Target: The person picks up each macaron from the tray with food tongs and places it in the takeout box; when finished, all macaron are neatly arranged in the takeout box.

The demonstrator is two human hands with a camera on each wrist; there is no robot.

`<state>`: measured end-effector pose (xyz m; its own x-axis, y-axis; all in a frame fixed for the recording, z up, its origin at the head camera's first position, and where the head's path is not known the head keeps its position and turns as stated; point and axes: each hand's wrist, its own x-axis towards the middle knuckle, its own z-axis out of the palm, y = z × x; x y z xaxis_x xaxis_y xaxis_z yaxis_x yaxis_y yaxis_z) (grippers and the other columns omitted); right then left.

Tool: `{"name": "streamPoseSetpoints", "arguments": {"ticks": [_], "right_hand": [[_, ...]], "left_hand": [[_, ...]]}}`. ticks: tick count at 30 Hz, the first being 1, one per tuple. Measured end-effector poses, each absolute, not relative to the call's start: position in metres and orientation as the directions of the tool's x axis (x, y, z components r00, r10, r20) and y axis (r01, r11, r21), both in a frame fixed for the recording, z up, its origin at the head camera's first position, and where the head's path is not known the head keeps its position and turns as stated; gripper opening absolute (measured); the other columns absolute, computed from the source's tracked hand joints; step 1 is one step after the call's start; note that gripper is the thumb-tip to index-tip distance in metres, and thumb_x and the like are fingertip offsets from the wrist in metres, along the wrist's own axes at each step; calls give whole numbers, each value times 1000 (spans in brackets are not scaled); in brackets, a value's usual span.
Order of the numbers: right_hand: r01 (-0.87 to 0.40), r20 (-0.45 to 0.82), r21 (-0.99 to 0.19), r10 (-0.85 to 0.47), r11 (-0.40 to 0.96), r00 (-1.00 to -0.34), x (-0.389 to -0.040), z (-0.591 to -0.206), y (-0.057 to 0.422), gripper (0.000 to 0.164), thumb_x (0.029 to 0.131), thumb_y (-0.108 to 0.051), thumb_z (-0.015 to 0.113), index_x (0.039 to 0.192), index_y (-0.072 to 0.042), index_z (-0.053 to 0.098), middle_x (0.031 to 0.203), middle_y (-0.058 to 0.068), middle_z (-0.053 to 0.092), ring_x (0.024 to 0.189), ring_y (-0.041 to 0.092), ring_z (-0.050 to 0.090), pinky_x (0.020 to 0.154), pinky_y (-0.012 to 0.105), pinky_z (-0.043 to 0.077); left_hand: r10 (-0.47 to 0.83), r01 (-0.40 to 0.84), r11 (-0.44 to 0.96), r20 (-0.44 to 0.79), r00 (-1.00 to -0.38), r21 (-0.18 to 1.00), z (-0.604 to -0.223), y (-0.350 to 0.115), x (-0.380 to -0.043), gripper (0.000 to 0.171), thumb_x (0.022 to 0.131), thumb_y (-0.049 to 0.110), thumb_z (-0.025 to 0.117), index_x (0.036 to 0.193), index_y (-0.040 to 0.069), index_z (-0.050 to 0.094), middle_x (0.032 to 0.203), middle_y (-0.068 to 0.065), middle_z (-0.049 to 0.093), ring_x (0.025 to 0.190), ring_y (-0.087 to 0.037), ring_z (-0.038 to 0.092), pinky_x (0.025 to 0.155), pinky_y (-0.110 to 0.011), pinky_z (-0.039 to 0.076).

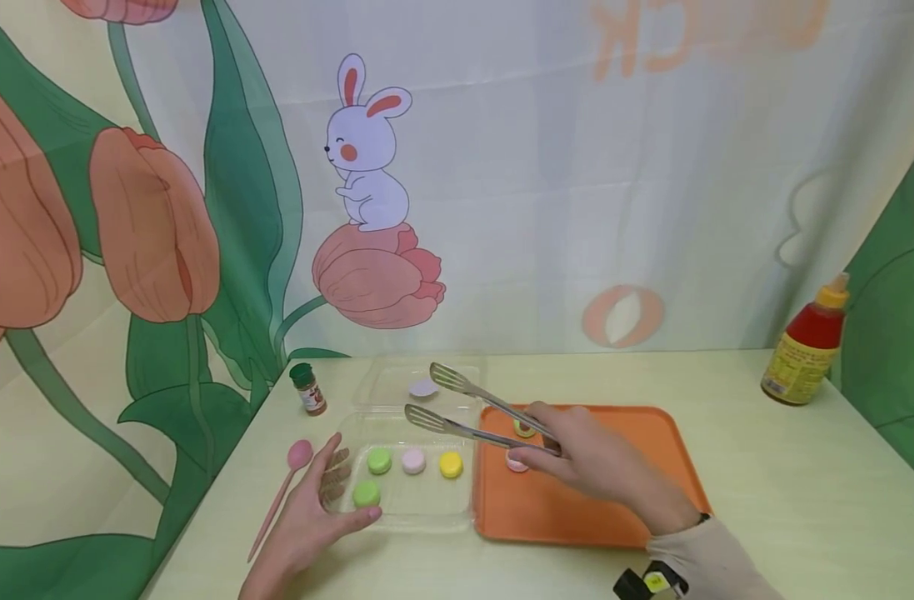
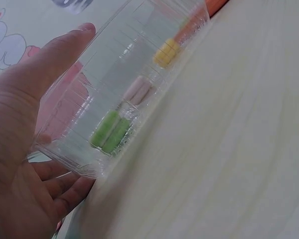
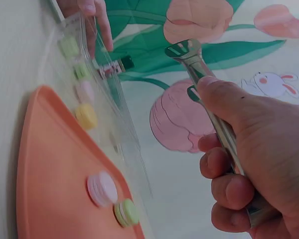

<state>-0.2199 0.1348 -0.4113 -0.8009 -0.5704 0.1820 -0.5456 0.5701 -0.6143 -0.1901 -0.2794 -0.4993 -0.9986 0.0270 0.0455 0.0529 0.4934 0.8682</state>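
My right hand (image 1: 576, 450) grips metal tongs (image 1: 494, 407) with their two arms apart and nothing between the tips. The tips reach left over a clear plastic container (image 1: 427, 518). Inside it lie two green macarons (image 1: 379, 461), a pale pink macaron (image 1: 414, 460) and a yellow macaron (image 1: 451, 464). My left hand (image 1: 314, 508) rests against the container's left front corner, thumb along the front rim and straight fingers at the left side. On an orange tray (image 1: 591, 517), partly hidden by the right hand, lie another pink macaron (image 3: 102, 189) and a green macaron (image 3: 126, 213).
The container's clear lid (image 1: 382, 383) lies folded back, with a pale lilac oval (image 1: 423, 387) on it. A pink spoon (image 1: 299, 454) is left of my left hand. A green-capped shaker (image 1: 308, 388) stands behind, and a red sauce bottle (image 1: 805, 346) at the far right.
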Motion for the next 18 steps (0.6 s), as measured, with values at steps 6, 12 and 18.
{"name": "streamPoseSetpoints", "arguments": {"ticks": [6, 12, 18], "right_hand": [[-509, 216, -611, -490, 606, -844, -215, -414, 165, 42, 108, -53, 71, 125, -15, 68, 66, -12, 41, 54, 1, 36, 51, 22, 33], [-475, 219, -599, -439, 645, -871, -208, -424, 192, 43, 108, -51, 73, 134, -17, 68, 65, -13, 46, 52, 1, 37, 48, 22, 34], [-458, 210, -614, -426, 643, -880, -201, -439, 211, 28, 107, -45, 76, 114, -20, 68, 66, -14, 50, 54, 0, 36, 49, 21, 33]], "left_hand": [[33, 56, 494, 46, -998, 868, -500, -280, -190, 125, 82, 30, 102, 177, 14, 23, 174, -23, 43, 153, -48, 51, 125, -66, 43], [34, 59, 495, 49, -998, 867, -500, -281, -190, 125, 82, 29, 102, 177, 15, 23, 174, -23, 43, 153, -48, 52, 125, -66, 43], [35, 55, 496, 43, -998, 866, -500, -280, -190, 124, 83, 30, 102, 177, 15, 22, 174, -23, 43, 154, -48, 51, 125, -66, 43]]}}
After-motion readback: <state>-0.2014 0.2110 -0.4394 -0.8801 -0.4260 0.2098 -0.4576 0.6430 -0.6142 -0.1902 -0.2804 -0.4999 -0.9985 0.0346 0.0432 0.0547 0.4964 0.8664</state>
